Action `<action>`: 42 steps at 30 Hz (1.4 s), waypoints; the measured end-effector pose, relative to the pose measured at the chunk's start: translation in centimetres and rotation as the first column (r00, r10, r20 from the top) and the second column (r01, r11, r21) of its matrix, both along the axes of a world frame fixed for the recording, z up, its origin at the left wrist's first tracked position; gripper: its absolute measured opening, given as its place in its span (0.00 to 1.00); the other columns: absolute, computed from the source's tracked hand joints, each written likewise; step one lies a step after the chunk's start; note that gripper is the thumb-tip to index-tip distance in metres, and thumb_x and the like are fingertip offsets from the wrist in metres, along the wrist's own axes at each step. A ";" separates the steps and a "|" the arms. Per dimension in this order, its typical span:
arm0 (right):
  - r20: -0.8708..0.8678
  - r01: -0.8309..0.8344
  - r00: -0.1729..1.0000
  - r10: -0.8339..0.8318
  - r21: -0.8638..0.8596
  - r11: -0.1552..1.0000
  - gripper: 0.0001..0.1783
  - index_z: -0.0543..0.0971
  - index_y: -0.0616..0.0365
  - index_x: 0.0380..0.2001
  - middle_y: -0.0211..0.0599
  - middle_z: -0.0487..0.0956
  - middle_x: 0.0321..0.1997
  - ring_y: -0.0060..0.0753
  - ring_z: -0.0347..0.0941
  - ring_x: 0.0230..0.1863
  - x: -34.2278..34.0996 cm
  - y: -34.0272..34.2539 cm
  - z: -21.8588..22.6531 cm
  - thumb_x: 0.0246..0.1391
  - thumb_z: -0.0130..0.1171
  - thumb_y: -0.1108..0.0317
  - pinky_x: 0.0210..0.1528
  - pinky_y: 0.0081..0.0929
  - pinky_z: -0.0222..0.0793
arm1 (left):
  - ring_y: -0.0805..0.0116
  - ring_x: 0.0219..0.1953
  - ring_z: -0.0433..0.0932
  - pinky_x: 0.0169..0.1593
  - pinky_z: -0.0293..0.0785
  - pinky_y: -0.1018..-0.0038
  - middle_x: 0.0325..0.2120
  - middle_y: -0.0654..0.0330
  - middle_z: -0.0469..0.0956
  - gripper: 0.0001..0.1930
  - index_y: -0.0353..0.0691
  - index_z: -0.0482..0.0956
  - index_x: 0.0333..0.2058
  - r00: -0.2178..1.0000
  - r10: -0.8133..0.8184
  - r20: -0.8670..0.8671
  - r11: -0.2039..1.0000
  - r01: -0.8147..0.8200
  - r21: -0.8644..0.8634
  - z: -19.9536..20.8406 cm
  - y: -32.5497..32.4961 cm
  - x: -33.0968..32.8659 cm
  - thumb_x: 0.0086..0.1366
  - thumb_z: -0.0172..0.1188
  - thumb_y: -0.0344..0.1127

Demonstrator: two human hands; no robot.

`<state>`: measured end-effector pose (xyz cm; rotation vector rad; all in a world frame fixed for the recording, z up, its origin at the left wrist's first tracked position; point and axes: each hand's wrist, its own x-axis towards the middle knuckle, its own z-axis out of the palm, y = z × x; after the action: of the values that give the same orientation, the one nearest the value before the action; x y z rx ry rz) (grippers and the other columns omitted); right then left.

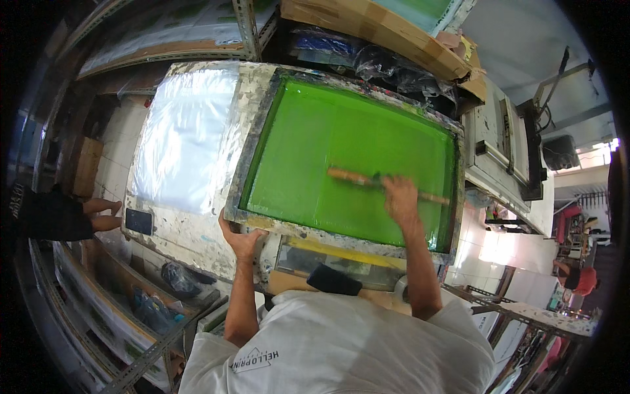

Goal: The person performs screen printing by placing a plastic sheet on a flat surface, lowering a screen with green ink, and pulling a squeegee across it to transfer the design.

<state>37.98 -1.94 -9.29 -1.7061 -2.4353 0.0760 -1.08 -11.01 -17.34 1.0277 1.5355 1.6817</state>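
Note:
A screen-printing frame [315, 234] with a worn, paint-stained rim lies on the table, its bright green mesh [302, 134] facing up. My right hand [399, 196] is closed around a long brown wooden squeegee [349, 175], which lies across the right half of the mesh and is slightly blurred. At the frame's near left corner, my left hand [243, 238] grips the rim, thumb toward me and the other fingers partly hidden by the edge. Left of the frame, a stack of shiny clear plastic sheets [187, 134] rests on the tabletop.
A dark flat rectangle [139, 222] lies at the table's near left corner. Close to my body are a black cloth-like item [333, 280] and a yellow strip [344, 253]. Cardboard [380, 29] stands behind the frame, and a white machine [495, 141] is at right. Another person [56, 213] stands at left.

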 end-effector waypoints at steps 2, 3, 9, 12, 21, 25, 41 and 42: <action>-0.046 -0.001 0.999 0.002 0.012 1.000 0.18 0.75 0.56 0.37 0.47 0.75 0.29 0.50 0.72 0.34 -1.3 -5.2 1.8 0.36 0.54 0.76 0.36 0.44 0.65 | 0.61 0.51 0.68 0.55 0.66 0.66 0.49 0.53 0.67 0.59 0.32 0.55 0.58 1.000 0.000 -0.013 1.000 0.000 -0.016 0.2 -0.1 0.1 0.25 0.82 0.35; -0.087 -0.012 0.996 0.010 -0.019 1.000 0.18 0.75 0.56 0.37 0.48 0.75 0.30 0.51 0.72 0.36 -1.8 -6.8 2.7 0.35 0.55 0.76 0.37 0.45 0.65 | 0.61 0.51 0.68 0.56 0.66 0.66 0.49 0.53 0.67 0.58 0.32 0.55 0.58 1.000 0.000 -0.001 1.000 0.000 -0.023 0.4 -0.1 0.1 0.25 0.82 0.34; -0.276 0.011 0.957 -0.084 -0.258 0.966 0.23 0.76 0.58 0.41 0.53 0.77 0.39 0.57 0.72 0.43 -1.2 -8.2 6.0 0.33 0.58 0.76 0.43 0.47 0.66 | 0.56 0.55 0.64 0.60 0.61 0.62 0.56 0.50 0.62 0.63 0.33 0.53 0.60 0.986 -0.009 -0.169 1.000 0.008 -0.003 -0.1 0.1 -0.3 0.24 0.81 0.45; -0.279 0.018 0.952 -0.123 -0.351 0.936 0.26 0.75 0.58 0.45 0.54 0.76 0.44 0.57 0.70 0.48 -0.7 -7.2 5.1 0.34 0.60 0.74 0.49 0.48 0.63 | 0.52 0.61 0.57 0.62 0.56 0.58 0.62 0.48 0.53 0.69 0.34 0.50 0.63 0.881 0.050 -0.471 0.998 -0.033 0.045 0.0 0.4 -1.0 0.22 0.78 0.57; -0.062 0.184 0.977 -0.203 -0.234 0.955 0.39 0.69 0.55 0.54 0.60 0.62 0.60 0.68 0.55 0.62 -1.8 -6.5 -2.7 0.29 0.60 0.68 0.59 0.71 0.40 | 0.48 0.64 0.50 0.63 0.54 0.57 0.66 0.48 0.42 0.70 0.34 0.49 0.64 0.895 0.028 -0.444 0.999 -0.038 -0.013 -0.5 0.2 -1.3 0.22 0.77 0.59; -0.148 0.199 0.965 -0.218 -0.134 0.971 0.40 0.69 0.56 0.54 0.60 0.62 0.60 0.71 0.53 0.62 0.3 0.6 -4.8 0.26 0.56 0.65 0.60 0.73 0.36 | 0.47 0.64 0.51 0.63 0.53 0.56 0.66 0.46 0.43 0.66 0.35 0.53 0.62 0.871 0.018 -0.490 1.000 -0.023 -0.003 -0.3 0.3 -1.4 0.25 0.77 0.60; 0.049 0.217 0.975 -0.218 0.021 0.976 0.45 0.62 0.47 0.62 0.57 0.54 0.67 0.72 0.42 0.67 5.4 23.4 -6.6 0.42 0.58 0.39 0.62 0.71 0.30 | 0.56 0.60 0.60 0.62 0.55 0.61 0.59 0.47 0.59 0.58 0.30 0.58 0.58 0.979 -0.027 -0.201 0.999 0.020 -0.033 -0.1 0.3 -0.2 0.29 0.80 0.47; 0.070 0.204 0.976 -0.205 0.021 0.979 0.43 0.61 0.47 0.62 0.56 0.53 0.67 0.69 0.41 0.68 5.0 23.1 -5.7 0.43 0.58 0.43 0.63 0.69 0.30 | 0.57 0.59 0.61 0.61 0.57 0.62 0.57 0.48 0.61 0.58 0.30 0.57 0.58 0.988 -0.015 -0.153 0.998 0.007 -0.056 -0.2 0.2 -0.2 0.29 0.81 0.45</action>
<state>42.98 21.16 -15.03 -1.9741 -2.2866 -0.0283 -1.23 -10.81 -17.54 1.1572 1.6609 1.5746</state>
